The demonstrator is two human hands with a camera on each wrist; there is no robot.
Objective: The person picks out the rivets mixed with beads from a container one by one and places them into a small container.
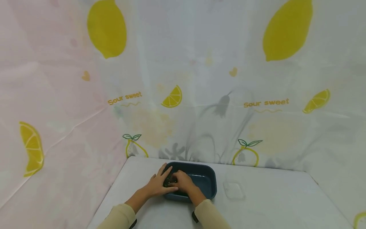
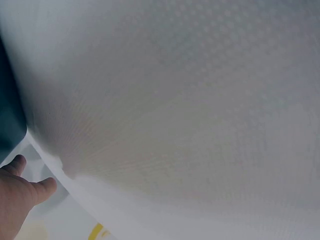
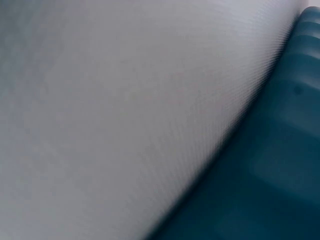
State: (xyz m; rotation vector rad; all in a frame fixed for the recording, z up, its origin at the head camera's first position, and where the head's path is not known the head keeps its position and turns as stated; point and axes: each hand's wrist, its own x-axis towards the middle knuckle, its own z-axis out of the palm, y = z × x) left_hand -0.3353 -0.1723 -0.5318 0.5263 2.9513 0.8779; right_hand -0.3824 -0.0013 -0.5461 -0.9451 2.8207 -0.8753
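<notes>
A dark thing with small light specks [image 1: 170, 180] sits between both hands, at the left end of a dark blue rectangular basin [image 1: 213, 181]; what it is I cannot tell. My left hand [image 1: 156, 185] holds it from the left, fingers spread along its far side and thumb along its near side. From the right, my right hand [image 1: 184, 182] reaches over the basin, its bent fingers on the same dark thing. The left wrist view catches only part of the left hand [image 2: 22, 192] beside the basin's corner. In the right wrist view the basin's outer wall [image 3: 280, 150] shows, without the hand.
A small clear plastic piece [image 1: 233, 190], rectangular with rounded corners, lies right of the basin on the white table [image 1: 280, 197]. Behind the table hangs a lemon-print sheet [image 1: 200, 127], which also covers the left side. Black bits show by both sleeves.
</notes>
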